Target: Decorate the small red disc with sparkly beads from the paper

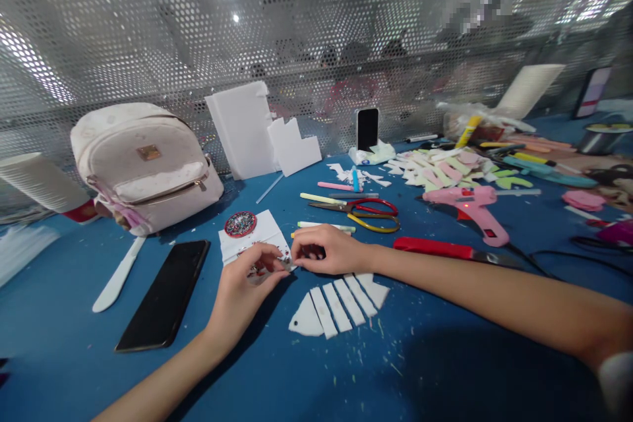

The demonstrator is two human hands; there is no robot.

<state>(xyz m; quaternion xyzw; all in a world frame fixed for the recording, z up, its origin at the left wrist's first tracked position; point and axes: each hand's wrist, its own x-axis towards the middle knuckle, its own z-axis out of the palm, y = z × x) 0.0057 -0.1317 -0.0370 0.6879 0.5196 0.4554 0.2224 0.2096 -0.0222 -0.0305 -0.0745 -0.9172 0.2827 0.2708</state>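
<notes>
My left hand (250,280) is closed in a pinch over the front edge of a white paper sheet (270,227). Beside it, my right hand (329,250) also pinches, its fingertips nearly meeting the left ones. Whatever lies between the fingertips is too small to name. Small dark and red bits are scattered on the paper, where a round red-rimmed dish (240,224) full of speckled bits sits. Just in front of my hands lies a flat white fish shape (306,318) with a dark eye, cut into several strips; my right hand is close above its back edge.
Behind my right hand lie scissors (373,206), markers (324,199) and a red-handled cutter (432,247). A pink glue gun (469,208) with a cord rests at right, near a scrap pile (440,168). At left are a phone (165,297), white knife (119,277) and backpack (148,165).
</notes>
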